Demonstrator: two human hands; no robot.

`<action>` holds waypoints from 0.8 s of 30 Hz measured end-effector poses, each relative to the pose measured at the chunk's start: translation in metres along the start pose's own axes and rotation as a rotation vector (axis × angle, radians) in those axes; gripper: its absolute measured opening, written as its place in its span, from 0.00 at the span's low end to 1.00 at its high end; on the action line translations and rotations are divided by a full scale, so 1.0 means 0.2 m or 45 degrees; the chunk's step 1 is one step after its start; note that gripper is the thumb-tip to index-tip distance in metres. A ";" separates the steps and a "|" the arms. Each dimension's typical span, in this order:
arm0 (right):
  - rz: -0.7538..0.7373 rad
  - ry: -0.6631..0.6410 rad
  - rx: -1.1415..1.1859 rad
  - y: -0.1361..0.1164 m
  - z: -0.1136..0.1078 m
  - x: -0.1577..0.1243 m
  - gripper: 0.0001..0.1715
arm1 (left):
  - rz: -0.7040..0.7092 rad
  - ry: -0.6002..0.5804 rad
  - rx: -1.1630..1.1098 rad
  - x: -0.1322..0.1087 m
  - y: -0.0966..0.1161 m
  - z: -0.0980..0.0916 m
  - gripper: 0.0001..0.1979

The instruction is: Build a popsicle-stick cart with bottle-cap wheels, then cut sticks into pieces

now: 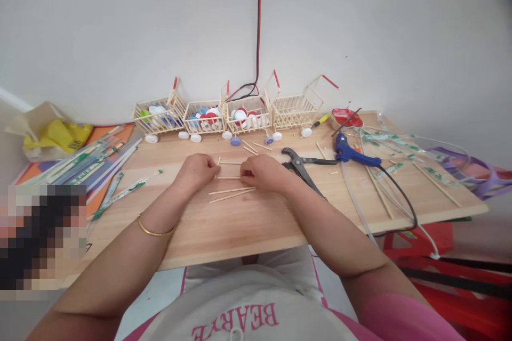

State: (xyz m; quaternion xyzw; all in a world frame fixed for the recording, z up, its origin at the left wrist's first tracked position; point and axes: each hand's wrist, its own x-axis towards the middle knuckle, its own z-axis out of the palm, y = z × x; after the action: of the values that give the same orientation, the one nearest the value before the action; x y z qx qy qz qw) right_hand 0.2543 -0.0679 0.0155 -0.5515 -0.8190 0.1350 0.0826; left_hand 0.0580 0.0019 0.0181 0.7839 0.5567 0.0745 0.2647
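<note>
On the wooden table (196, 234), my left hand (199, 170) is closed, its fingertips at a short stick (218, 161) at the left end of two parallel sticks (229, 178). My right hand (262, 170) is closed at the right end of the same sticks; whatever its fingertips hold is too small to tell. Two loose sticks (230, 192) lie just below the hands. A few short sticks (250, 146) lie behind my right hand. Black pliers (306, 161) rest beside my right wrist, partly hidden by it.
Several small stick carts (248, 113) stand along the wall, some holding bottle caps. A blue glue gun (356, 154), a red dish (346, 117) and a yellow cutter (322, 119) lie to the right. Packaged sticks (108, 165) and a yellow bag (60, 138) are at the left.
</note>
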 end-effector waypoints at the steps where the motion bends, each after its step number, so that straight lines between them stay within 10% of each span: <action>1: 0.000 0.000 0.008 0.00 -0.01 0.00 0.08 | 0.004 -0.003 0.018 0.00 0.00 0.00 0.08; 6: 0.059 0.141 0.122 0.04 -0.06 -0.02 0.08 | 0.074 0.091 0.013 0.00 -0.03 -0.02 0.08; 14: 0.179 0.921 0.224 0.10 -0.12 -0.04 0.15 | 0.506 0.400 0.057 -0.05 0.01 0.00 0.09; 24: -0.206 0.311 0.150 0.02 -0.01 0.02 0.12 | 0.903 0.268 0.171 -0.04 0.00 0.07 0.08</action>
State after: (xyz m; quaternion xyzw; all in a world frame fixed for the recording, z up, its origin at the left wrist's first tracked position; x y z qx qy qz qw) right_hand 0.2566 -0.0629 0.0164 -0.4901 -0.8354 0.1077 0.2243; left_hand 0.0603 -0.0100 0.0081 0.9316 0.2786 0.2049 0.1118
